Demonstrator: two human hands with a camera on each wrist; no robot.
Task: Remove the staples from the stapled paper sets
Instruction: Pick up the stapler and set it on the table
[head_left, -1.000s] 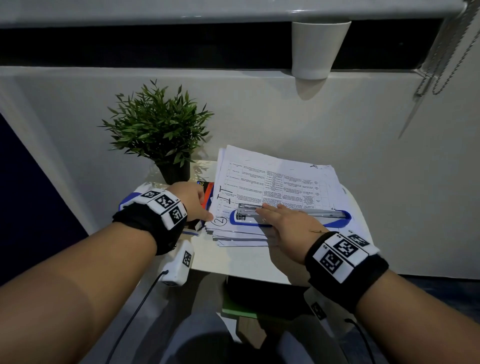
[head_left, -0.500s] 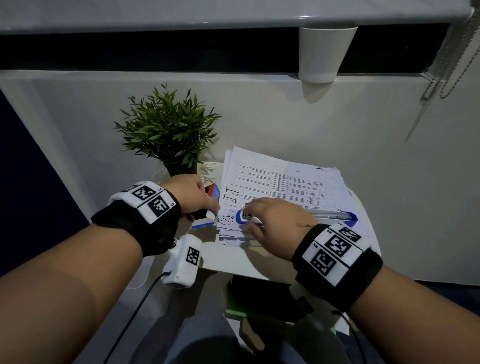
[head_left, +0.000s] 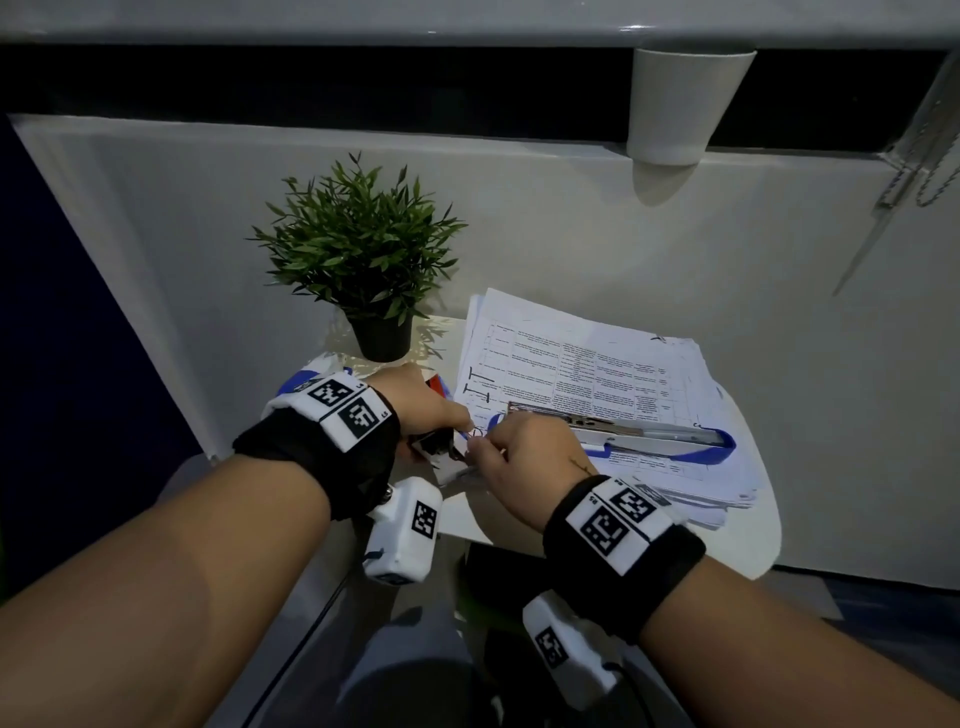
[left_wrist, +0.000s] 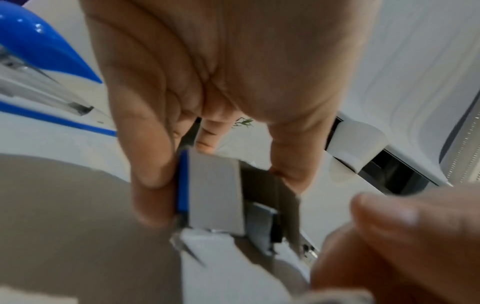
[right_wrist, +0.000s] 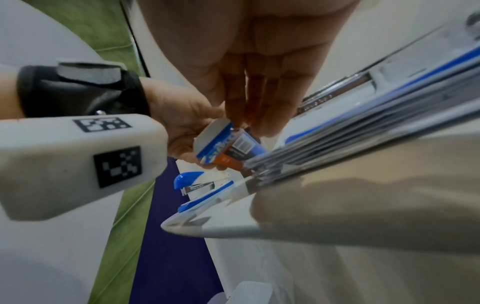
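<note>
right hand leaves the stapler for the staple box

the left hand (head_left: 415, 402) holds a small staple box (right_wrist: 228, 148) at the near left corner of the paper stack (head_left: 597, 374), fingers and thumb curled round its sides. in the left wrist view the box flap (left_wrist: 213, 191) stands open with a blue edge beside it, and metal strips show inside.

the right hand (head_left: 524, 457) has its fingertips (right_wrist: 249, 121) bunched at the open mouth of the box; whether they pinch anything there is hidden, so its grip cannot be told. a second ago this hand lay flat on the long blue and white stapler (head_left: 665, 436); half a second ago it was curling at that stapler's near end. now it is off the stapler and meets the left hand at the box. the left hand has come nearer too, from beside the stack to its near corner.

the stapler lies opened out flat across the top sheet, its metal rail facing up, where it was before. the stapled paper sets stay piled on the small white table (head_left: 748, 530), printed tables facing up. a second, smaller blue and white stapler (right_wrist: 197, 183) sits on the table behind the left hand.

a potted green plant (head_left: 358, 249) stands at the far left of the table, against the pale wall.
</note>
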